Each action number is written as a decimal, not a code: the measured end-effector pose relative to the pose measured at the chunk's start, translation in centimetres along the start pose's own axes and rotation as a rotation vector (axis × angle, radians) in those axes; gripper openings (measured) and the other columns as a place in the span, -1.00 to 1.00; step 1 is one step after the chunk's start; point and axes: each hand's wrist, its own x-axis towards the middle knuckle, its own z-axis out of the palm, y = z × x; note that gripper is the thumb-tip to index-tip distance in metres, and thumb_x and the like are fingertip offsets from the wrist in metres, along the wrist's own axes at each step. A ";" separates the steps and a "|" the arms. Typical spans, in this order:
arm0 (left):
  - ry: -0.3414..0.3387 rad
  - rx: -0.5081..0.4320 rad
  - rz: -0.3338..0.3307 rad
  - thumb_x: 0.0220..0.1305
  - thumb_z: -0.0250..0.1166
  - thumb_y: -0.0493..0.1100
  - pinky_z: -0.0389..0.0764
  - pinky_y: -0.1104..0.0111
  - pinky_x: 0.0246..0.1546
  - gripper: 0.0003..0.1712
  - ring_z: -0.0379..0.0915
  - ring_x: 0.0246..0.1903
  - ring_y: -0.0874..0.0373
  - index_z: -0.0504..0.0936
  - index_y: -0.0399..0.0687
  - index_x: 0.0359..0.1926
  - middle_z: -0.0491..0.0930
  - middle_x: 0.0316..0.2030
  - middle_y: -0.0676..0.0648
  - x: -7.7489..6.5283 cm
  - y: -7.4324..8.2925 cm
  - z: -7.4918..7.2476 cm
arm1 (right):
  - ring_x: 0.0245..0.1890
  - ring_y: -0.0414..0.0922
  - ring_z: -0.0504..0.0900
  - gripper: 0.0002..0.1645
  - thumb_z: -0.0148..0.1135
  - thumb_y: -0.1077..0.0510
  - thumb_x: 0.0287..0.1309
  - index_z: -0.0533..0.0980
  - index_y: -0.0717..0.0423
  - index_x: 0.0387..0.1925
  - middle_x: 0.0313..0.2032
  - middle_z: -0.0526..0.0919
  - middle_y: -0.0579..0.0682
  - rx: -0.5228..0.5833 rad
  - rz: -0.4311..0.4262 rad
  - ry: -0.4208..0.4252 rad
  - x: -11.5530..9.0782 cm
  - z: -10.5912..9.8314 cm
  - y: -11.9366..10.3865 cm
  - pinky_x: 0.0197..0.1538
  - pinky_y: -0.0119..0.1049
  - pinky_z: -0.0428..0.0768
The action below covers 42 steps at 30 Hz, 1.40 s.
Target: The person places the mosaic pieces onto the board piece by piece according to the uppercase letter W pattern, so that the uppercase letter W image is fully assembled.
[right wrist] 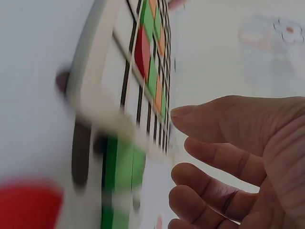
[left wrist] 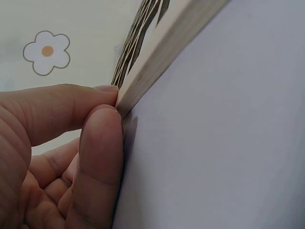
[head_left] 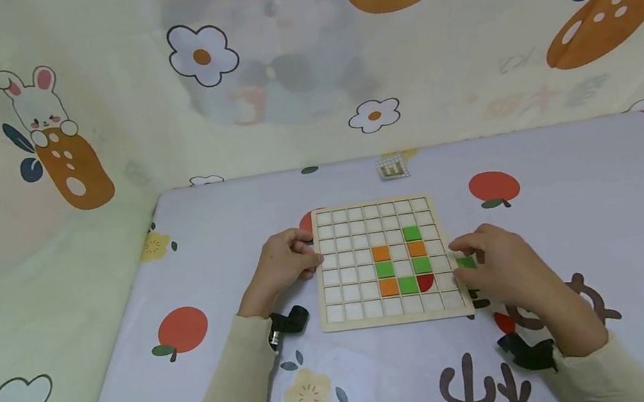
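Observation:
A pale wooden grid board (head_left: 353, 317) lies flat on the table, with orange, green and red pieces in some of its squares. At its left edge is my left hand (head_left: 283, 263); in the left wrist view the thumb and a finger pinch the board's side (left wrist: 157, 59). My right hand (head_left: 499, 264) hovers by the right edge with loosely bent fingers, nothing visible between them. Partly under that hand lie green pieces (head_left: 465, 262), also seen as green blocks (right wrist: 123, 167) in the right wrist view. A red quarter-round piece (head_left: 425, 281) sits in the board's lower right area.
Behind the board lies a small card (head_left: 392, 167) with a grid pattern. A red shape (head_left: 503, 322), perhaps a loose piece, shows below my right hand. The printed cloth (head_left: 389, 387) covers the table, and a patterned curtain (head_left: 300, 141) hangs behind it.

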 end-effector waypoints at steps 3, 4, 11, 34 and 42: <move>-0.002 -0.009 -0.002 0.21 0.48 -0.40 0.69 0.43 -0.45 -0.51 0.61 -0.48 0.17 0.59 -0.31 0.16 0.63 -0.33 -0.12 0.0 -0.1 0.0 | -0.22 0.07 0.56 -0.51 0.41 0.22 0.10 0.66 0.29 0.10 -0.13 0.63 0.18 -0.005 0.013 0.004 -0.3 -0.5 1.4 -0.39 -0.26 0.54; 0.000 -0.013 -0.006 0.21 0.49 -0.41 0.69 0.42 -0.45 -0.51 0.60 -0.49 0.17 0.59 -0.31 0.15 0.63 -0.33 -0.12 0.0 -0.1 0.0 | -0.22 0.07 0.58 -0.51 0.40 0.22 0.10 0.66 0.29 0.10 -0.13 0.63 0.19 -0.007 0.020 0.001 -0.3 -0.6 1.7 -0.39 -0.26 0.55; 0.013 -0.014 -0.026 0.19 0.50 -0.41 0.68 0.42 -0.46 -0.50 0.60 -0.48 0.17 0.59 -0.30 0.15 0.63 -0.33 -0.12 -0.1 -0.5 0.1 | -0.24 0.03 0.53 -0.40 0.50 0.19 0.05 0.62 0.32 0.16 -0.15 0.60 0.17 0.007 0.029 -0.096 0.0 -0.5 3.1 -0.37 -0.26 0.54; 0.021 0.001 -0.025 0.18 0.50 -0.40 0.68 0.43 -0.45 -0.49 0.59 -0.46 0.16 0.59 -0.28 0.16 0.63 -0.31 -0.11 -0.1 -0.1 0.0 | -0.18 0.01 0.51 -0.65 0.57 0.18 0.05 0.66 0.18 -0.12 -0.29 0.60 0.01 0.074 0.098 -0.123 0.5 -0.8 3.9 -0.26 -0.24 0.55; 0.011 -0.001 -0.032 0.19 0.51 -0.37 0.68 0.43 -0.45 -0.50 0.60 -0.46 0.16 0.59 -0.27 0.15 0.64 -0.31 -0.12 0.1 -0.2 0.1 | -0.24 -0.03 0.53 -0.76 0.53 0.20 0.10 0.66 0.16 -0.19 -0.33 0.62 -0.01 0.132 0.092 -0.094 0.3 -0.5 4.3 -0.28 -0.26 0.56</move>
